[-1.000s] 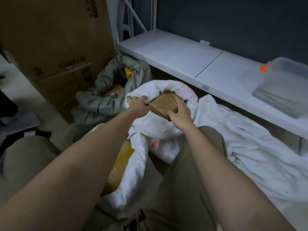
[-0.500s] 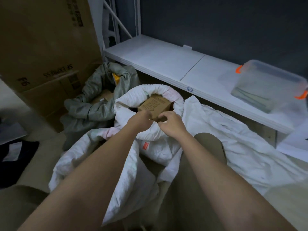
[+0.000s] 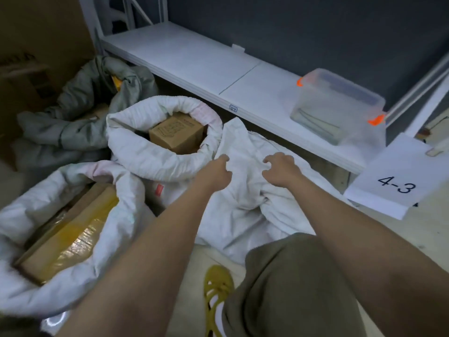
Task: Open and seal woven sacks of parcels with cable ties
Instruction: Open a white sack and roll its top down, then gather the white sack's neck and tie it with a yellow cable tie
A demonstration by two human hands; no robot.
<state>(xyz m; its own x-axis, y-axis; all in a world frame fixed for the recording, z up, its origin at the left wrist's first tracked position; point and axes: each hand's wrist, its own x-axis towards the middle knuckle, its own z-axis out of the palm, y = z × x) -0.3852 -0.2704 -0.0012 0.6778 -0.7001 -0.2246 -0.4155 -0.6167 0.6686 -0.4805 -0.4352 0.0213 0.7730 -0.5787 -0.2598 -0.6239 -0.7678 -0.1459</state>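
An open white woven sack (image 3: 160, 164) with a rolled-down rim stands in the middle, and a brown cardboard parcel (image 3: 177, 132) shows in its mouth. To its right a limp white woven sack (image 3: 243, 205) lies crumpled on the floor. My left hand (image 3: 216, 172) and my right hand (image 3: 279, 171) are both on that limp sack, fingers curled into its fabric, a raised fold between them. A third white sack (image 3: 116, 215) at lower left gapes open over a parcel wrapped in yellow tape (image 3: 70, 237). No cable tie is visible.
A grey sack (image 3: 80, 117) slumps behind the white ones, against a big cardboard box (image 3: 36, 45). A low white shelf (image 3: 194, 59) runs along the back and carries a clear bin with orange clips (image 3: 337, 105). A paper sign marked 4-3 (image 3: 393, 181) hangs at right. My knee (image 3: 291, 276) and yellow shoe (image 3: 218, 295) are below.
Both hands left the rim and parcel of the middle sack and moved right onto the limp white sack. The view swung right and down.
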